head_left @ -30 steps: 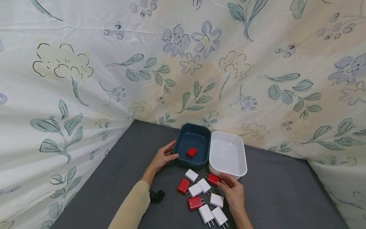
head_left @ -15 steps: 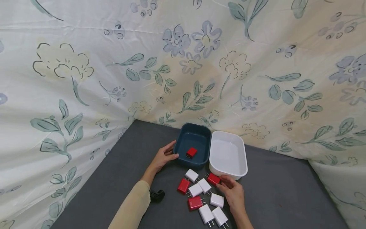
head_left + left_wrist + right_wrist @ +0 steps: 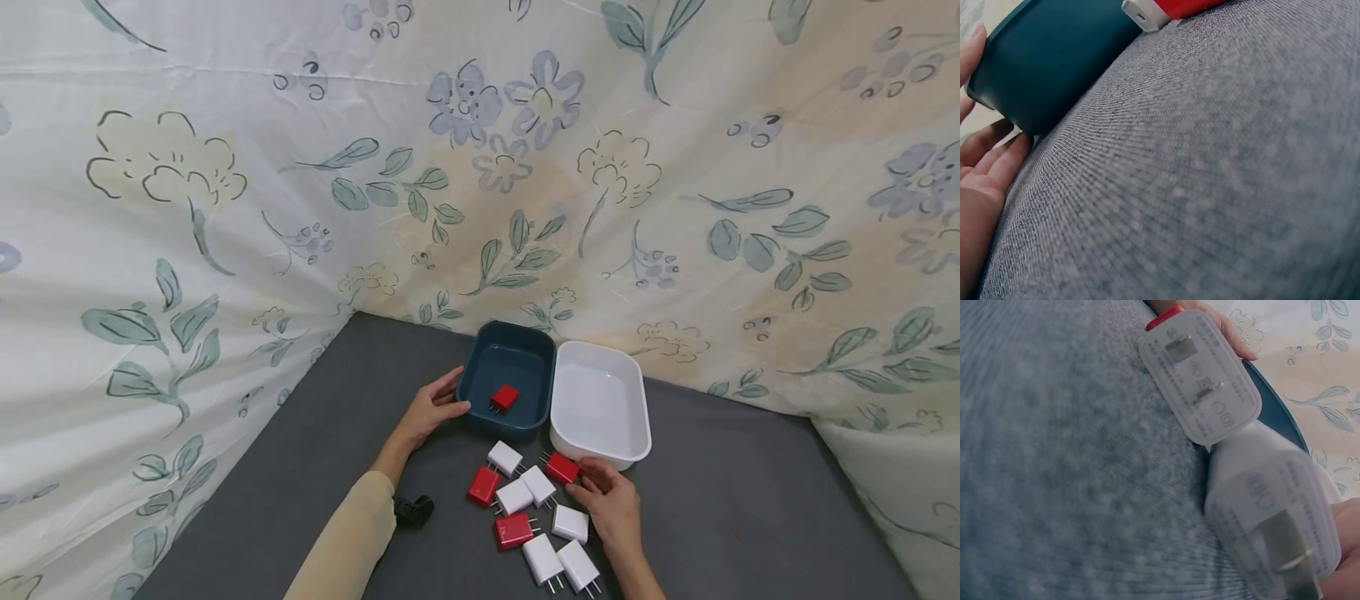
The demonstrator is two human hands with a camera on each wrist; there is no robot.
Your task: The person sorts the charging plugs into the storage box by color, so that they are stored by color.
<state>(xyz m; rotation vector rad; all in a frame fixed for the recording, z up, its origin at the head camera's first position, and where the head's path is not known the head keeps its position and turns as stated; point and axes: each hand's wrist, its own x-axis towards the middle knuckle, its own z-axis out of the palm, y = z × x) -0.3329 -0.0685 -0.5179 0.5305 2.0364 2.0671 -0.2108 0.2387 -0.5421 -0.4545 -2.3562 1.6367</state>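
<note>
A dark blue bin point(image 3: 468, 400) stands at the back of the table with one red charger point(image 3: 505, 397) in it. My left hand point(image 3: 427, 412) rests against the bin's left side, thumb near its front corner and the other fingers fairly straight; in the left wrist view these fingers touch its outer wall point(image 3: 1054, 56). With thumb and index finger, my right hand point(image 3: 615, 504) pinches the right end of a red plug-in charger point(image 3: 561, 468) lying in front of the white bin point(image 3: 600, 400). The right wrist view shows white chargers with metal prongs up close point(image 3: 1200, 378).
Several white chargers point(image 3: 572, 523) and two more red ones point(image 3: 513, 530) lie loosely grouped on the dark grey cloth before the bins. A black strap-like object point(image 3: 414, 511) sits by the left wrist. Floral fabric point(image 3: 525, 167) hangs behind the table.
The head view has shifted very slightly. My right thumb has slid a little along the red charger's lower edge; the chargers, bins and left hand stay in place.
</note>
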